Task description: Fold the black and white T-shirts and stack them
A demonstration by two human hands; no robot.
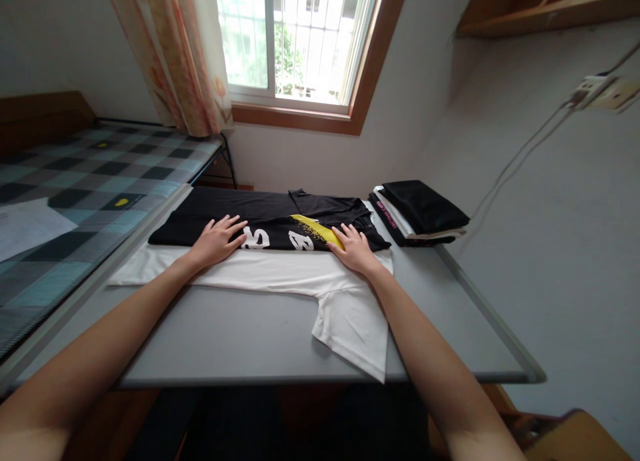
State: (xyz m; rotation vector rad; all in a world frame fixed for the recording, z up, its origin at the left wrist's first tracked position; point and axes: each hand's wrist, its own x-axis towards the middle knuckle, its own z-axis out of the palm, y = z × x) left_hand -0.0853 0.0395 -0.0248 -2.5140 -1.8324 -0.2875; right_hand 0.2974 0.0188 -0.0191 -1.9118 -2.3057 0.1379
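A black T-shirt (225, 204) with white lettering and a yellow stripe lies folded lengthwise on the grey table (240, 334). From under its near edge spreads a white T-shirt part (280, 271), its sleeve lying toward the table's front edge; whether both parts belong to one garment I cannot tell. My left hand (220, 241) rests flat on the black cloth beside the white letters, fingers spread. On the yellow stripe near the collar end lies my right hand (354, 248), also flat with fingers apart. Neither hand grips the cloth.
A stack of folded clothes (423, 211) stands at the table's back right. Left of the table is a bed with a checked mattress (95, 201) and a sheet of paper (33, 224). Behind are a curtain (175, 54) and a window (300, 41); a cable (520, 144) hangs right.
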